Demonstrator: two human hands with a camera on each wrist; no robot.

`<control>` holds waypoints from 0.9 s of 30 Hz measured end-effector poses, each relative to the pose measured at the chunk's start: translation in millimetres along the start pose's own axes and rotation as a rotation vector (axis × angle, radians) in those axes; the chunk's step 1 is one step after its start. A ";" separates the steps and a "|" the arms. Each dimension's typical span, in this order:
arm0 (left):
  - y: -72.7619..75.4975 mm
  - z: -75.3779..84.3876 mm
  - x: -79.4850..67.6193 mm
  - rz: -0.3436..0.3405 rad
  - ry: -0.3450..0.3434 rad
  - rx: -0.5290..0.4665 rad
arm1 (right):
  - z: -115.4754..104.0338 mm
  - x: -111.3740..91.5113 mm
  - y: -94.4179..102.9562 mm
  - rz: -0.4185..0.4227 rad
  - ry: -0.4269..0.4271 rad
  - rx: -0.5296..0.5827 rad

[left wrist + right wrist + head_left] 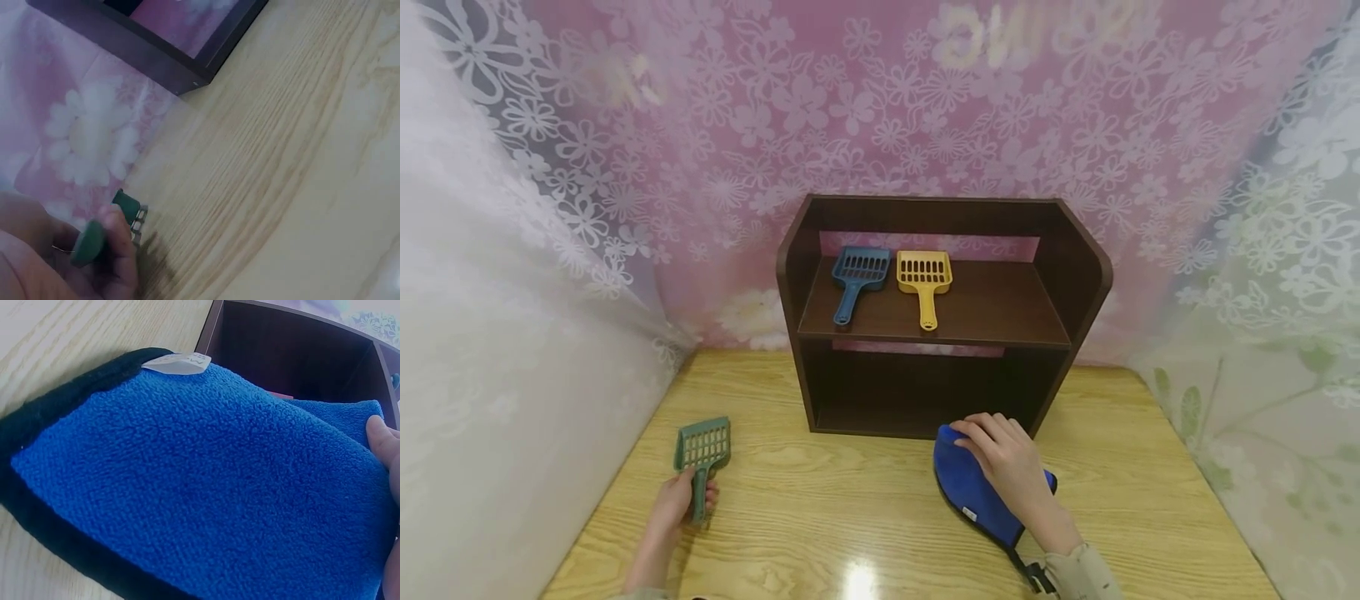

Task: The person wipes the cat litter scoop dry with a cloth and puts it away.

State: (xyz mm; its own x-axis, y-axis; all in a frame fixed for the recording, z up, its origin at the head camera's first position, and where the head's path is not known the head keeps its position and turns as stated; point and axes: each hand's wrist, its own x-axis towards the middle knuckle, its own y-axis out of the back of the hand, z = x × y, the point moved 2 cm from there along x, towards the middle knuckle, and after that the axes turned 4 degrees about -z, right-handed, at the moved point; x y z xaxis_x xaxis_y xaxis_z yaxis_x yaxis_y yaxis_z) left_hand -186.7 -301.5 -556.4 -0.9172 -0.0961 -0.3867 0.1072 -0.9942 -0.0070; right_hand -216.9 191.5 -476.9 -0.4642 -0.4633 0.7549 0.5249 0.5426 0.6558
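In the head view my left hand [679, 498] grips the handle of a green litter scoop [703, 446] at the left of the table, with its slotted head pointing away from me. The left wrist view shows fingers around the green handle [89, 242], with most of the scoop hidden. My right hand [1006, 462] pinches the far edge of a blue terry cloth [973, 492] with black edging, a white label [178, 363] and a black strap. In the right wrist view the cloth [206, 469] hangs folded from the thumb and fills much of the picture.
A dark brown two-tier shelf [925, 340] stands at the back of the wooden table [820, 517]. On its upper board lie a blue litter scoop [861, 271] and a yellow litter scoop [925, 279]. Flowered curtains [880, 108] enclose the back and sides.
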 end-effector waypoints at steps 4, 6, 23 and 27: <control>-0.2 -2.4 -1.2 0.016 -0.003 0.082 | 0.9 -1.1 -0.3 -0.004 -0.004 -0.003; -1.5 -1.9 -3.1 0.013 -0.013 0.113 | 1.6 -1.4 0.0 -0.005 -0.008 -0.005; -34.7 12.0 -24.2 -0.169 -0.050 0.325 | 6.3 -0.3 2.2 0.046 -0.047 -0.023; -48.2 14.9 -28.1 -0.321 -0.088 0.328 | 7.6 0.2 2.7 0.055 -0.059 -0.040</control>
State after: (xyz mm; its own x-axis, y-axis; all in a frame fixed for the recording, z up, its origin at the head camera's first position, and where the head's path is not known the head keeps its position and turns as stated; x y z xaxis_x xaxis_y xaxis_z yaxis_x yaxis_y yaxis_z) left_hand -171.8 -251.6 -531.5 -0.9148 0.2291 -0.3326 -0.3013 -0.9356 0.1841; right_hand -220.9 198.2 -475.1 -0.4745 -0.3910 0.7887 0.5785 0.5367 0.6142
